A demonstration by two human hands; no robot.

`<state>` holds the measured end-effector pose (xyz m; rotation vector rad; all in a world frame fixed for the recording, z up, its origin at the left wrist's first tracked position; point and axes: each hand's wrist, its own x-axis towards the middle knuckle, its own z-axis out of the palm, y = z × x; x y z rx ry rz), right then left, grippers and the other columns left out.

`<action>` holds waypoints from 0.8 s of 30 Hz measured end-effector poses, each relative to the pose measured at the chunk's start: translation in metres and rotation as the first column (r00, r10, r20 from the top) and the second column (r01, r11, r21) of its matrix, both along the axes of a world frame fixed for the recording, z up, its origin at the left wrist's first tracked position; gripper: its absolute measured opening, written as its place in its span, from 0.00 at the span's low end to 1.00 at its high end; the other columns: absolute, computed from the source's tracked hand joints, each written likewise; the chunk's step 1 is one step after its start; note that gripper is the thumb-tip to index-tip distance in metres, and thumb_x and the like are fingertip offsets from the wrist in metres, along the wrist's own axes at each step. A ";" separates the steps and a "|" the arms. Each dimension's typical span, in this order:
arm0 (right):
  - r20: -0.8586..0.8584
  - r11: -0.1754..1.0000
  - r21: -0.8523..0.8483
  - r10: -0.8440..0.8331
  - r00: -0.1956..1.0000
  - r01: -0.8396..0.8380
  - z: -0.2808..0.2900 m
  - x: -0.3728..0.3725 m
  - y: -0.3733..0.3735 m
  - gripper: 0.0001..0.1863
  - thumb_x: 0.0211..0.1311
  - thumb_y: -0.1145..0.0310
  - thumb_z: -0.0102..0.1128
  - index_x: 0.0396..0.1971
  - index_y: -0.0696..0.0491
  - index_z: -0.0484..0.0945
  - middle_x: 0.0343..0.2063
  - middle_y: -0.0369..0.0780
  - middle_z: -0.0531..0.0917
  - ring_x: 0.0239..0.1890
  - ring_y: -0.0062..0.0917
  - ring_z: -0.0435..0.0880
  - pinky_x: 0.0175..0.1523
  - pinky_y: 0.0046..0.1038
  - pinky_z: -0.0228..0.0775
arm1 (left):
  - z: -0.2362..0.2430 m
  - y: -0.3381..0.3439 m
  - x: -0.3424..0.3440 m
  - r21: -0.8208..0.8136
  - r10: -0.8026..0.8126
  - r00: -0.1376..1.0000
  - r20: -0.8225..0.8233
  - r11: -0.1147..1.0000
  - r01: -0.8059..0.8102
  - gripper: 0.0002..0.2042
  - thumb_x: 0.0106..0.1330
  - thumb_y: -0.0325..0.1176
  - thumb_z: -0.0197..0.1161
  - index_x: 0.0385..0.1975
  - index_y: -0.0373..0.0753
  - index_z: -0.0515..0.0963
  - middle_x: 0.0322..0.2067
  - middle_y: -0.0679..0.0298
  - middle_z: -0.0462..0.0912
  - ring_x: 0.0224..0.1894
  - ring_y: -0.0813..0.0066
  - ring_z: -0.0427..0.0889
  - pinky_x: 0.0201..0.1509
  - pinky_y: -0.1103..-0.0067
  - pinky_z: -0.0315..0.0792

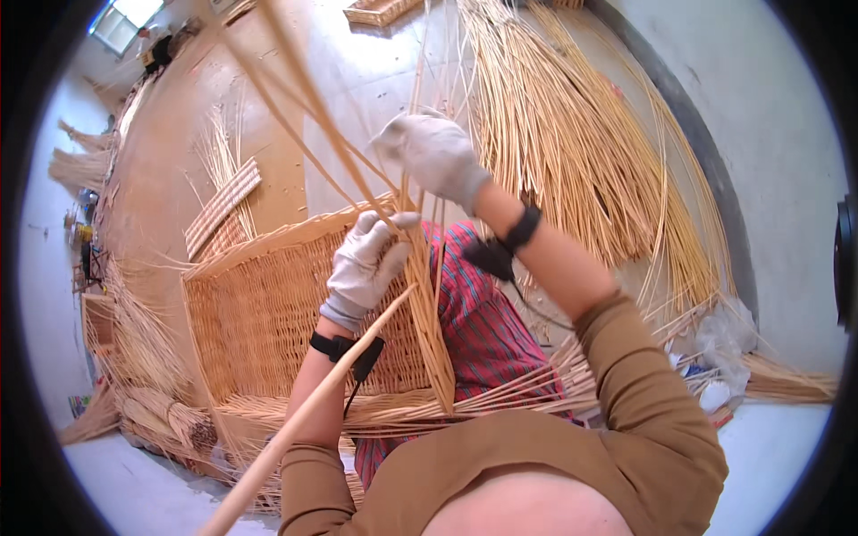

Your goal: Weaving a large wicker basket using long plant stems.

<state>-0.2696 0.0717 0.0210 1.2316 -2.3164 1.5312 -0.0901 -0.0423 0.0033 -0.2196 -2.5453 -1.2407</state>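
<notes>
A large rectangular wicker basket (259, 313) lies in front of me, its near rim across my lap. My left hand (366, 263), in a pale work glove, is closed on the upright willow stakes (407, 192) at the basket's near wall. My right hand (433, 156), also gloved, is raised above it and grips thin willow rods that run up and to the left. Both wrists wear black bands. A thick pale stick (304, 415) slants from the lower left up toward my left hand.
A big bundle of loose willow rods (572, 152) fans across the floor at the right. Flat woven pieces (223, 201) lie on the brown floor at the left, with more bundles (152, 393) beside the basket. A clear plastic bag (719, 344) sits at the right.
</notes>
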 end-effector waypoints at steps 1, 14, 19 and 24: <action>-0.244 0.739 0.673 0.175 0.954 0.037 0.010 -0.010 -0.007 0.10 0.59 0.68 0.68 0.38 0.55 0.87 0.36 0.45 0.89 0.41 0.39 0.88 0.52 0.41 0.80 | 0.001 -0.005 0.000 -0.049 0.029 0.999 0.018 0.998 -0.028 0.15 0.68 0.30 0.64 0.55 0.45 0.82 0.48 0.57 0.80 0.49 0.56 0.81 0.57 0.67 0.75; -0.265 0.977 -0.124 -0.199 0.944 0.171 -0.027 0.023 0.031 0.19 0.60 0.52 0.70 0.30 0.54 0.80 0.28 0.47 0.82 0.33 0.40 0.84 0.44 0.38 0.75 | -0.014 0.013 -0.003 0.309 0.129 0.974 0.184 0.934 -0.182 0.13 0.72 0.37 0.67 0.50 0.38 0.80 0.64 0.56 0.78 0.40 0.76 0.81 0.47 0.76 0.78; 0.547 0.870 0.404 0.019 0.837 -0.283 -0.039 0.141 0.091 0.44 0.40 0.31 0.75 0.39 0.61 0.80 0.35 0.55 0.85 0.41 0.47 0.86 0.51 0.42 0.78 | -0.032 0.011 -0.013 0.385 0.118 0.972 0.201 0.904 -0.189 0.12 0.72 0.29 0.67 0.52 0.37 0.77 0.47 0.67 0.80 0.45 0.83 0.78 0.50 0.83 0.74; 0.400 0.922 0.366 -0.034 0.916 -0.125 -0.051 0.163 0.063 0.35 0.45 0.39 0.74 0.34 0.60 0.78 0.33 0.54 0.84 0.41 0.49 0.85 0.51 0.45 0.76 | -0.012 0.009 -0.013 0.325 0.084 0.963 0.254 0.931 -0.167 0.13 0.74 0.27 0.61 0.56 0.37 0.74 0.48 0.69 0.78 0.43 0.85 0.77 0.49 0.84 0.74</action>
